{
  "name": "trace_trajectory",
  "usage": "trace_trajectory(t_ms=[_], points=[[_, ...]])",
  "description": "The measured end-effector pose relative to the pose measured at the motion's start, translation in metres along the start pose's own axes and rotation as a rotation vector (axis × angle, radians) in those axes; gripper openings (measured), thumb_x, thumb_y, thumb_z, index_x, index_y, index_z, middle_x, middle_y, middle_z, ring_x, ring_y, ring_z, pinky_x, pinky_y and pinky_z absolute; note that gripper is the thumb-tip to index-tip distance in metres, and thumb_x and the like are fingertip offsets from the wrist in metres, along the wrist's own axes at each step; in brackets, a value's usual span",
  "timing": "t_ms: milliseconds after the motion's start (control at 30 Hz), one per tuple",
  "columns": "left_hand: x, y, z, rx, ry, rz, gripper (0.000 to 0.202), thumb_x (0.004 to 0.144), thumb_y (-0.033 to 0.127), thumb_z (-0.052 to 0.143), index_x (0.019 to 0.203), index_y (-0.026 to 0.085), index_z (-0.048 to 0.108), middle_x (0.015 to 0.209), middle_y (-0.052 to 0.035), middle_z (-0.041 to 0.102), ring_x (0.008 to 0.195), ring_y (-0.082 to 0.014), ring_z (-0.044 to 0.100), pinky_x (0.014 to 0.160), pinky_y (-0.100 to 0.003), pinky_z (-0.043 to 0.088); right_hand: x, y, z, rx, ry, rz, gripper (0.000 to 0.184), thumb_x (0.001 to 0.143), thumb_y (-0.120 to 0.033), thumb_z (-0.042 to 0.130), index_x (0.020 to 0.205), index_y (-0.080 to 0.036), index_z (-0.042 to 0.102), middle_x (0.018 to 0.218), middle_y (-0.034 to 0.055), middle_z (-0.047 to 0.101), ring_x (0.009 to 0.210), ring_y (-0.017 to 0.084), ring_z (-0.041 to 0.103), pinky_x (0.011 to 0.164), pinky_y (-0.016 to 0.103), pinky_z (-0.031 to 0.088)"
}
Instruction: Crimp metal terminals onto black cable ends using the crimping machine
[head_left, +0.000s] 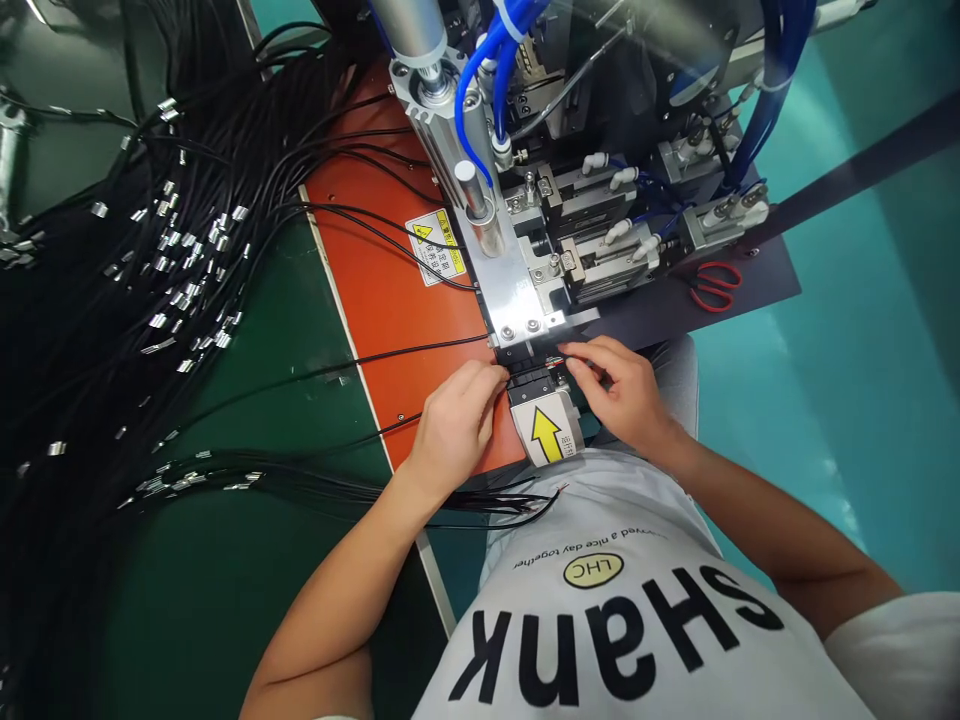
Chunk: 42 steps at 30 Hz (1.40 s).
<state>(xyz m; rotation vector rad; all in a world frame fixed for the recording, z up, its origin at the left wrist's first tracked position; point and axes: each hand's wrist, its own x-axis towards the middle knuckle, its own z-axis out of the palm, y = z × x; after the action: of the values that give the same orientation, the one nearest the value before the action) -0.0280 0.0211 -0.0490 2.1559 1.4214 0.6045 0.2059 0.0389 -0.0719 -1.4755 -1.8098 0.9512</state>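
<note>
My left hand (461, 415) is closed in a pinch on a black cable (401, 424) at the edge of the machine's slotted black fixture (531, 384). The cable comes in from the left across the orange plate. Its stripped end shows thin coloured wires (555, 362), red among them, on the fixture's right side. My right hand (626, 395) has thumb and forefinger closing at these wire ends. Just below the fixture is a white block with a yellow arrow (547, 434). Another black cable (420, 349) runs under the metal clamp head (517, 310) above my hands.
A large heap of black cables with silvery tags (187, 260) covers the green table (300, 320) at left. More cables (337, 480) reach over my lap. Pneumatic cylinders (600, 260) and blue hoses (469, 90) stand ahead. Red-handled scissors (715, 287) lie on the right of the dark base.
</note>
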Motion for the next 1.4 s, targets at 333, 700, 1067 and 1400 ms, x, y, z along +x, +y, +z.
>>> trace_trajectory(t_ms=[333, 700, 1067, 1400], points=[[-0.013, 0.013, 0.010, 0.290, 0.084, -0.002, 0.029, 0.097, 0.013, 0.043, 0.118, 0.016, 0.062, 0.099, -0.0123, 0.060, 0.091, -0.0220, 0.054, 0.079, -0.035, 0.049, 0.028, 0.006, 0.010, 0.564, -0.236, 0.449, 0.027, 0.085, -0.043, 0.066, 0.076, -0.018, 0.060, 0.069, -0.0017, 0.060, 0.049, 0.008, 0.048, 0.051, 0.026, 0.036], [-0.057, 0.017, 0.011, 0.437, 0.038, -0.138, 0.055, 0.097, 0.023, 0.048, 0.150, 0.015, 0.039, 0.143, -0.0200, 0.048, 0.132, -0.0333, 0.046, 0.110, -0.049, 0.041, 0.027, 0.010, 0.009, 0.620, -0.261, 0.451, 0.026, 0.086, -0.041, 0.067, 0.077, -0.018, 0.060, 0.070, -0.0025, 0.057, 0.050, 0.007, 0.047, 0.052, 0.026, 0.036], [-0.056, 0.011, 0.016, 0.431, 0.096, -0.129, 0.054, 0.096, 0.022, 0.048, 0.150, 0.017, 0.041, 0.148, -0.0186, 0.046, 0.138, -0.0321, 0.044, 0.114, -0.048, 0.040, 0.024, 0.012, 0.005, 0.625, -0.235, 0.421, 0.030, 0.085, -0.047, 0.068, 0.079, -0.018, 0.062, 0.072, -0.0015, 0.060, 0.052, 0.008, 0.049, 0.055, 0.026, 0.040], [-0.060, 0.009, 0.017, 0.349, 0.137, -0.124, 0.054, 0.096, 0.023, 0.047, 0.150, 0.021, 0.041, 0.149, -0.0174, 0.044, 0.139, -0.0323, 0.042, 0.113, -0.051, 0.040, 0.022, 0.009, 0.007, 0.773, -0.240, 0.532, 0.033, 0.076, -0.046, 0.076, 0.079, -0.016, 0.063, 0.070, -0.0026, 0.059, 0.052, 0.006, 0.047, 0.053, 0.023, 0.037]])
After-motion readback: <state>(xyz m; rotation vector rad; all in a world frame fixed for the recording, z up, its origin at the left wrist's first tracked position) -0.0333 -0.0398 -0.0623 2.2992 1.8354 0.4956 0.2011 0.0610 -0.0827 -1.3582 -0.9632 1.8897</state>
